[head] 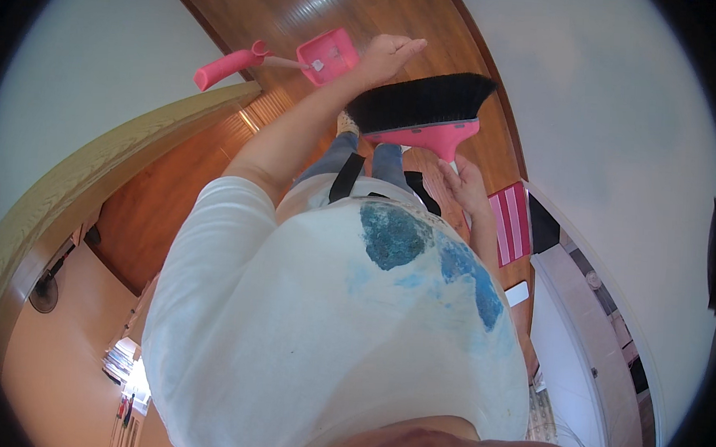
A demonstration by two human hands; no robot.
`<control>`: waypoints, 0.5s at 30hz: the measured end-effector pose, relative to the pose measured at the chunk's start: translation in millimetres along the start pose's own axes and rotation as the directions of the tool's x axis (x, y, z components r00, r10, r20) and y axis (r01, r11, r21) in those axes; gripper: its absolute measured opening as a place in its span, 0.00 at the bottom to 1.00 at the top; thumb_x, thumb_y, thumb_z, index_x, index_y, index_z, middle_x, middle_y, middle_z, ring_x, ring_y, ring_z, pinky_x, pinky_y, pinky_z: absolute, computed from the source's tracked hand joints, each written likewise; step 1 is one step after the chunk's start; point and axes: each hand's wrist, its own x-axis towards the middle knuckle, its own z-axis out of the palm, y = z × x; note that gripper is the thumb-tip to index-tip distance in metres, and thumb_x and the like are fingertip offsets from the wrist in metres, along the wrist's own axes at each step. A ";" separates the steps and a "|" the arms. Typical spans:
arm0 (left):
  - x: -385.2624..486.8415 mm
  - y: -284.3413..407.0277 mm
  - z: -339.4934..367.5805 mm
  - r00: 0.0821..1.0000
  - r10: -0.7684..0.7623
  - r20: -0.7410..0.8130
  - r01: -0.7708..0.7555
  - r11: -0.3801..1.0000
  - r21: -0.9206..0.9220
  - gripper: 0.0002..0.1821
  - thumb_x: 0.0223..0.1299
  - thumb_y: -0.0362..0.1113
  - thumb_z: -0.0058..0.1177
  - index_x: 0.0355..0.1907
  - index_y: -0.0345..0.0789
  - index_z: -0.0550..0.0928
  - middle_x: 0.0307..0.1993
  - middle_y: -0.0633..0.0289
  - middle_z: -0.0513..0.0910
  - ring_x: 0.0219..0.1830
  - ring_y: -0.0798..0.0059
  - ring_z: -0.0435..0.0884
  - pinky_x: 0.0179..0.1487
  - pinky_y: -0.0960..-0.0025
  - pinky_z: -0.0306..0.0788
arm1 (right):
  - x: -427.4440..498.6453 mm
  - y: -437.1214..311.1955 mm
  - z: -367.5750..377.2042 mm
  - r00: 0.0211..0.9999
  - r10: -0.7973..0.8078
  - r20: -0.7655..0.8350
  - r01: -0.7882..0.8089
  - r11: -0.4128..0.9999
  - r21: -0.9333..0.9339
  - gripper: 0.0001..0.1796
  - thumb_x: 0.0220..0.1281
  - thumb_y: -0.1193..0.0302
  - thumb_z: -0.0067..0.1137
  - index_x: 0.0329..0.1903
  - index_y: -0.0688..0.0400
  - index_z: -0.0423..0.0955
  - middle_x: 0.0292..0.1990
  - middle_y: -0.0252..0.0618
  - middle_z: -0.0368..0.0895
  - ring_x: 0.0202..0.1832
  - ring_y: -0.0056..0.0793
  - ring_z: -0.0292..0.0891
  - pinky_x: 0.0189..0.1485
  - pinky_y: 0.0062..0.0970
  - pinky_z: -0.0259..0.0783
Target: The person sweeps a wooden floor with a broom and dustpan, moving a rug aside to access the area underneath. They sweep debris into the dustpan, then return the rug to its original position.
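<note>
A broom with a pink head and black bristles (428,103) is held level in front of my legs, bristles facing away from me. My right hand (469,184) grips its pale handle just below the head. My left hand (391,58) reaches out just beyond the bristles' far edge, its fingers drawn together; whether anything small is between them cannot be told. To the left of that hand, a pink dustpan (329,49) rests on the floor with whitish debris in it. Its long handle ends in a pink grip (229,68) pointing left.
Wood flooring (399,13) runs between pale walls. A wooden door frame (127,117) curves along the left, with another room and a fan (44,292) beyond. On the right lie a pink striped mat (510,224) and a small white flat object (517,294). My shoes stand below the broom.
</note>
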 end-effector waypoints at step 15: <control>1.6 45.1 9.8 0.874 0.151 0.463 -0.276 0.937 0.215 0.28 0.52 0.57 0.49 0.37 0.31 0.79 0.33 0.48 0.79 0.37 0.58 0.77 0.42 0.65 0.68 | 1.7 -18.7 8.7 0.994 -0.081 0.070 0.089 0.989 -0.115 0.15 0.61 0.62 0.48 0.43 0.59 0.73 0.33 0.50 0.77 0.36 0.41 0.74 0.39 0.32 0.67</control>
